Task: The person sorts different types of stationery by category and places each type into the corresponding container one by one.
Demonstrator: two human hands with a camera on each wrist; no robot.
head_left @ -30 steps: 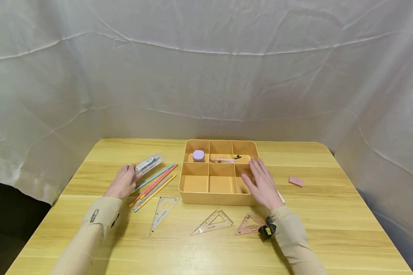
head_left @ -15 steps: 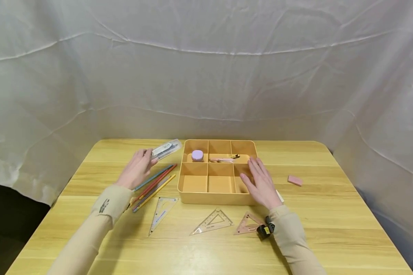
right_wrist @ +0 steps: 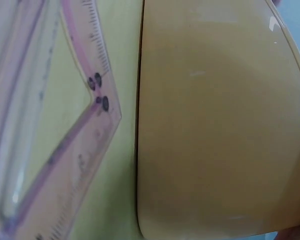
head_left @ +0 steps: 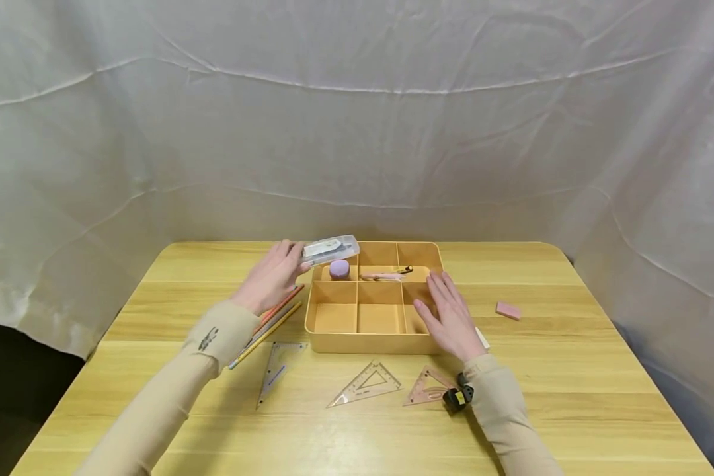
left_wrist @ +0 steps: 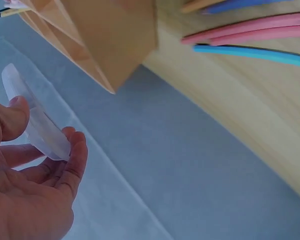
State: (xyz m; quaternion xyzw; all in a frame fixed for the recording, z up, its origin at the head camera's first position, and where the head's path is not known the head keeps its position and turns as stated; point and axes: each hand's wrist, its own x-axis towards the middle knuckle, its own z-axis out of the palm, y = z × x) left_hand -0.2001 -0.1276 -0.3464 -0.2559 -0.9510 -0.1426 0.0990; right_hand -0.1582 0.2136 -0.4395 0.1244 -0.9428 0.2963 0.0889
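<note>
My left hand point(head_left: 274, 274) pinches one end of a clear plastic case point(head_left: 332, 250) with a white label and a dark item inside. The case is held over the back left corner of the tan divided organizer point(head_left: 369, 342). In the left wrist view, thumb and fingers grip the translucent case point(left_wrist: 42, 127) from both sides. On the organizer's right side rests my right hand point(head_left: 452, 324), fingers fairly straight, thumb over the front right compartment. A purple rounded item point(head_left: 339, 269) sits in the back left compartment. A slim pink item point(head_left: 382, 276) lies in the back row, beside a black-tipped piece.
Coloured pencils point(head_left: 268, 337) lie left of the organizer, partly behind my left arm. In front lie a clear set square point(head_left: 270, 373), another set square point(head_left: 365, 385) and a pink one point(head_left: 425, 387). A pink eraser point(head_left: 508, 311) lies to the right.
My left hand has carried the clear case from beside the pencils, rightward and away from me, to above the organizer's back left corner. The right hand has stayed in place.
</note>
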